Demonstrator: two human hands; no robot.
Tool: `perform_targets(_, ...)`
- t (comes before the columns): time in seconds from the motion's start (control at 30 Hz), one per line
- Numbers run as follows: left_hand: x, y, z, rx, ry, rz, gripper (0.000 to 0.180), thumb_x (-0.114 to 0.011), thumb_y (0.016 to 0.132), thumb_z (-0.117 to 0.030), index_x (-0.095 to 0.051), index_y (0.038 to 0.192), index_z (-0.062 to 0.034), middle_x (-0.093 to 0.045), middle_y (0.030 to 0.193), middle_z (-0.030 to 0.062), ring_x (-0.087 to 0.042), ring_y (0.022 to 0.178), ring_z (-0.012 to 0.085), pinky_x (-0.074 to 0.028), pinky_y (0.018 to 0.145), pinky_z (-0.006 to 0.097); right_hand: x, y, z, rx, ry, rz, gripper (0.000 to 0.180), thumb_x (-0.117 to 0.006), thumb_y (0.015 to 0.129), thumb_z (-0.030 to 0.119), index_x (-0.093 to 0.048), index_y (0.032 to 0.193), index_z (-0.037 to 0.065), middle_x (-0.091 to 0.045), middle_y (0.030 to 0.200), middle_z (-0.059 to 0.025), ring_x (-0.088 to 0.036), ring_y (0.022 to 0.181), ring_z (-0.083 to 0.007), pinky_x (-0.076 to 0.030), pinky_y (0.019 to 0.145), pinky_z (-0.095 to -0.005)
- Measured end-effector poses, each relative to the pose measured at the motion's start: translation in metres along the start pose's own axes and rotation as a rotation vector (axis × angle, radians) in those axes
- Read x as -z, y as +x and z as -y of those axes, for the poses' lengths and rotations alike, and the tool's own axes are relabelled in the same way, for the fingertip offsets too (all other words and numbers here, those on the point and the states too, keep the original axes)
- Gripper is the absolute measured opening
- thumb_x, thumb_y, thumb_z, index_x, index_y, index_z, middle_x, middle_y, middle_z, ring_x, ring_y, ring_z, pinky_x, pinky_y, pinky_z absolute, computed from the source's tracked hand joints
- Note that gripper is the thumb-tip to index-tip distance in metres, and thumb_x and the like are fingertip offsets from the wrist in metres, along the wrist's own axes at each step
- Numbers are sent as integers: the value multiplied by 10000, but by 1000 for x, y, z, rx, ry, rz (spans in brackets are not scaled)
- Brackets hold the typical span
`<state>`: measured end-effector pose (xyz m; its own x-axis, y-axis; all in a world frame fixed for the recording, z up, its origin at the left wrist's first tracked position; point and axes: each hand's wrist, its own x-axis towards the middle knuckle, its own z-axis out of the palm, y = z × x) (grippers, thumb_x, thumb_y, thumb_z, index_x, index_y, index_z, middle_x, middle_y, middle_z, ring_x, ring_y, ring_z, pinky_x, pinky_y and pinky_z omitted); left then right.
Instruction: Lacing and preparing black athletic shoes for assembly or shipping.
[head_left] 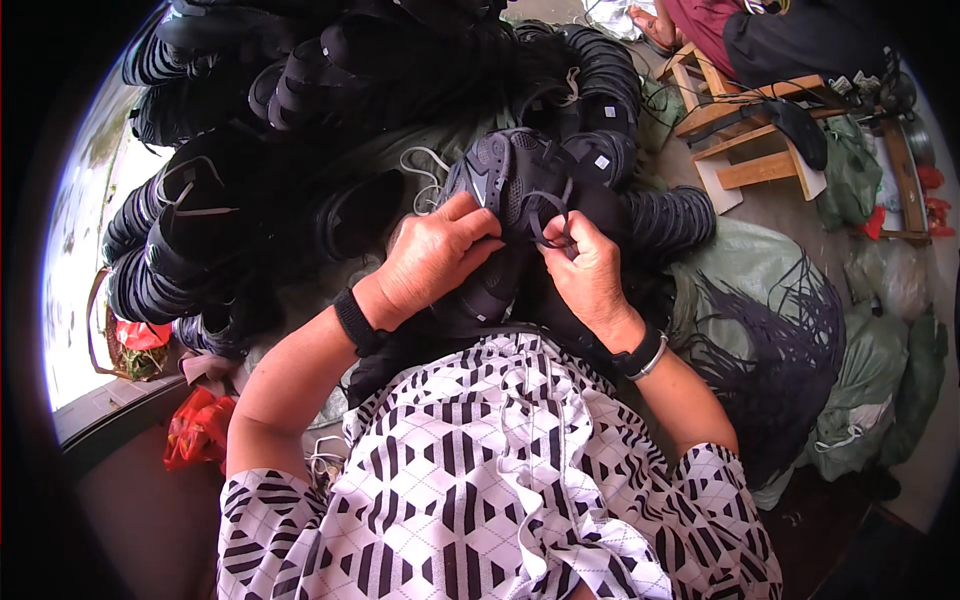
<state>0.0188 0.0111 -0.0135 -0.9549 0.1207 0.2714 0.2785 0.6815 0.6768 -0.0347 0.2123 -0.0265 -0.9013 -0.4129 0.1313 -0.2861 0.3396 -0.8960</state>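
Note:
In front of me is a dark shoe upper point(510, 170) with mesh panels and a row of lace holes. My left hand point(440, 245) is closed at its left side, the thumb and fingers pinched together by the eyelet edge; what is between them is hidden. A dark shoelace point(545, 212) makes a loop at the right side of the upper. My right hand point(588, 270) pinches that lace between thumb and forefinger. Each wrist wears a black band.
Stacks of nested dark shoe uppers point(155, 280) rise at the left, with more behind. At my right, a bundle of dark laces point(775, 330) lies on a pale green sack point(745, 255). Wooden stools point(755, 170) and a seated person point(780, 40) are at the far right. A red bag point(200, 428) lies at lower left.

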Motion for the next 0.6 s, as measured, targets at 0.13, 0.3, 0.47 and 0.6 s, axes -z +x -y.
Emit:
perform_targets(0.13, 5, 3, -7, -27, 1, 65, 166, -717, 720, -130, -589, 808, -74, -543, 827, 80, -607, 689, 271, -508, 592, 342, 4, -6, 2, 87, -38, 16, 164, -593, 719, -123, -514, 810, -11, -598, 769, -125, -625, 682, -232, -490, 625, -296)
perform_targets(0.3, -2, 15, -11, -228, 96, -19, 164, -705, 709, -78, -560, 785, -73, -548, 812, 75, -605, 658, 282, -504, 572, 351, 4, -4, 4, 51, -34, -5, 152, -604, 723, -103, -511, 793, -6, -586, 735, -127, -628, 686, -246, -484, 616, -301)
perform_targets(0.47, -10, 22, -18, -127, 156, 157, 166, -623, 757, -88, -560, 911, -102, -572, 799, 66, -629, 692, 276, -520, 559, 375, 2, -6, 5, -35, -16, 13, 135, -628, 745, -53, -507, 768, 3, -579, 694, -113, -570, 636, -143, -465, 597, -283)
perform_targets(0.6, -9, 31, -25, -91, 317, 321, 148, -563, 793, -133, -590, 934, -94, -601, 813, 79, -646, 731, 276, -529, 599, 394, 6, -10, 4, -186, 146, 72, 145, -642, 752, -31, -504, 759, 9, -558, 648, -79, -475, 619, -66, -448, 584, -263)
